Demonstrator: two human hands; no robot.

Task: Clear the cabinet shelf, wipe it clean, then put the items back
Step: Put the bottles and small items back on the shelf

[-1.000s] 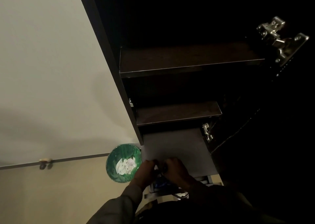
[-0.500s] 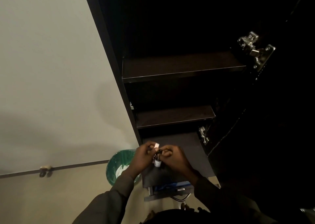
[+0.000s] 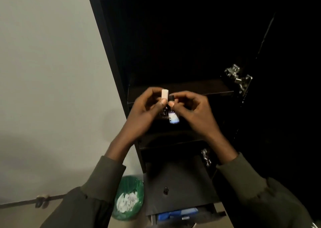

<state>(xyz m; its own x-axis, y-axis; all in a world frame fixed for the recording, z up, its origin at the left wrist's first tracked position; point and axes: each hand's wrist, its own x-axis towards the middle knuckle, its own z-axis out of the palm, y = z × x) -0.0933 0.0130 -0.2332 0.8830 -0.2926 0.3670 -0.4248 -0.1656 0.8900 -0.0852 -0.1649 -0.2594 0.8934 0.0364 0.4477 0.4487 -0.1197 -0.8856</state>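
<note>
Pinched between the thumb and curled fingers of my left hand (image 3: 147, 109) is a small pale box (image 3: 164, 94), standing upright above the knuckles, and lower in the same hand I see a dark little bottle (image 3: 164, 112), though it is too dim to say exactly how the fingers sit on it. My right hand (image 3: 192, 111) has its thumb and forefinger closed on the dark cap of a small bottle with a white and blue label (image 3: 173, 117), which hangs upright just beside the dark one. Both hands are raised together in front of the cabinet (image 3: 107, 54), level with the front edge of a dark shelf (image 3: 199, 87). I cannot tell what, if anything, lies further back on that shelf; the inside is black.

Below my hands a flat dark panel (image 3: 180, 184) juts out from the cabinet, and one tiny dark bottle (image 3: 165, 190) stands on it near the middle. Under the panel's front edge a drawer (image 3: 187, 215) shows something blue inside; I cannot make out what it is. On the floor just left of the cabinet is a bin with a green liner (image 3: 129, 198), holding crumpled white scraps at its bottom. A metal hinge (image 3: 238, 78) glints on the open door (image 3: 286, 88) at the right.
</note>
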